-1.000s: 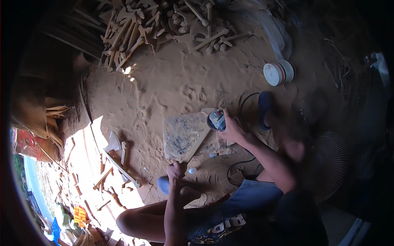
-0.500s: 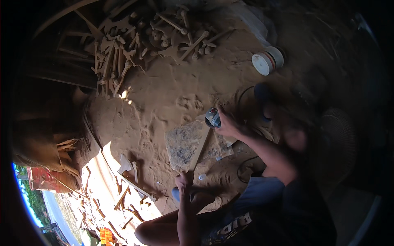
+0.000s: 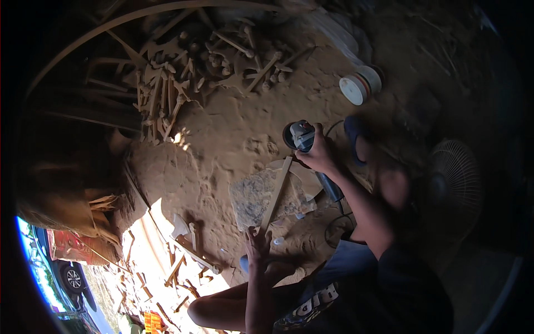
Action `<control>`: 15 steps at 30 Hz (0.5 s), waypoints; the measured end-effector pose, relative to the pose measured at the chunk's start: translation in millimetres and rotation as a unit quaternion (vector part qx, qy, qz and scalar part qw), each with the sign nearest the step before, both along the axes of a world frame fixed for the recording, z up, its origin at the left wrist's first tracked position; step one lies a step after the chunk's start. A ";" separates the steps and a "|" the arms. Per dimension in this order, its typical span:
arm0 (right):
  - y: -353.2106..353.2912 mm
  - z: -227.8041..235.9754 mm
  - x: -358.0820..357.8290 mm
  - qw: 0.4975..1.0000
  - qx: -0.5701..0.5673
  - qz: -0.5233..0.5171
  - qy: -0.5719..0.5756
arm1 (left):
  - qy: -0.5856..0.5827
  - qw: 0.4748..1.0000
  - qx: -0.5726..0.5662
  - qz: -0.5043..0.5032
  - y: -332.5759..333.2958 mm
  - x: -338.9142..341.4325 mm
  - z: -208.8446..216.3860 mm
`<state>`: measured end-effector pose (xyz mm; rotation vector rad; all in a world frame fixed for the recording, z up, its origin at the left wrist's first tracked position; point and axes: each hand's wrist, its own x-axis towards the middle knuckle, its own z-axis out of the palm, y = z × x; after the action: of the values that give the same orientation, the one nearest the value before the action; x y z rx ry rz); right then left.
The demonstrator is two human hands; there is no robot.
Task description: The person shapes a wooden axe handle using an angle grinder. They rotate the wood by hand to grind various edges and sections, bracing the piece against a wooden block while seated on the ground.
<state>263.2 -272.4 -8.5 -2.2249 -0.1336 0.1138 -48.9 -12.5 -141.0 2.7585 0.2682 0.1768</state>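
Parting from the strip is what has just changed: the angle grinder [image 3: 300,136], whose head sat at the strip's far end a moment ago, is now off it and just beyond the far edge of the stone slab [image 3: 248,196]. The right hand [image 3: 319,154] has its fingers wrapped around the grinder's body, and the tool's dark rear end shows under the forearm, to the right of the slab.

The flat pale strip [image 3: 276,193] lies slantwise across the slab, running from its near edge to its far edge; wood or bone, I cannot tell. The left hand [image 3: 257,246], earlier clenched on the strip's near end, has loosened: its fingers look spread beside that end, at the slab's near edge. Whether a fingertip still touches the strip is too small to tell. As I judge it, the grinding contact is broken for this instant, and the strip rests on the slab rather than being gripped hard.

A rounded pale plate [image 3: 307,179] lies at the slab's right side, partly under the strip. Further right of the slab is a blue slipper [image 3: 351,132] on the right foot; beyond the slab stands a heap of knobbed, bone-like pieces [image 3: 161,97].
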 end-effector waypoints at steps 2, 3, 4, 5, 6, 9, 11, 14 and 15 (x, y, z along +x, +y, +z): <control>-7.1 11.8 -2.5 0.999 0.035 -0.007 -0.040 | 0.029 0.999 -0.036 -0.019 -2.6 -3.9 -0.9; -12.1 18.0 -3.3 0.996 0.047 -0.011 -0.077 | 0.062 0.994 -0.076 -0.044 -7.1 -2.6 1.9; -16.7 23.7 -5.4 0.996 0.046 -0.006 -0.081 | 0.082 0.991 -0.104 -0.006 -11.7 -5.3 5.8; -22.2 28.9 -8.3 0.994 0.050 -0.015 -0.092 | 0.078 0.991 -0.106 -0.002 -11.9 -4.6 9.6; -23.8 33.3 -10.9 0.993 0.057 -0.021 -0.100 | 0.108 0.988 -0.106 -0.018 -6.9 -4.9 15.8; -54.3 28.9 -10.6 0.990 0.034 -0.009 -0.133 | 0.125 0.983 -0.134 0.007 -31.5 4.5 17.8; -20.6 47.3 -20.6 0.997 -0.014 0.064 -0.045 | 0.108 0.992 -0.060 -0.023 8.8 -20.8 -14.1; -9.8 -9.1 -44.3 0.987 -0.076 0.141 0.020 | 0.139 0.989 -0.058 -0.010 1.8 -23.4 -34.1; -2.2 -23.9 -59.0 0.980 -0.081 0.181 0.006 | 0.178 0.981 -0.069 0.032 -0.3 -26.5 -33.2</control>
<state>204.2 -274.7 -32.4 -2.3406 -0.5415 0.3471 -75.4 -12.8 -174.2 2.6291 0.4445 -0.3112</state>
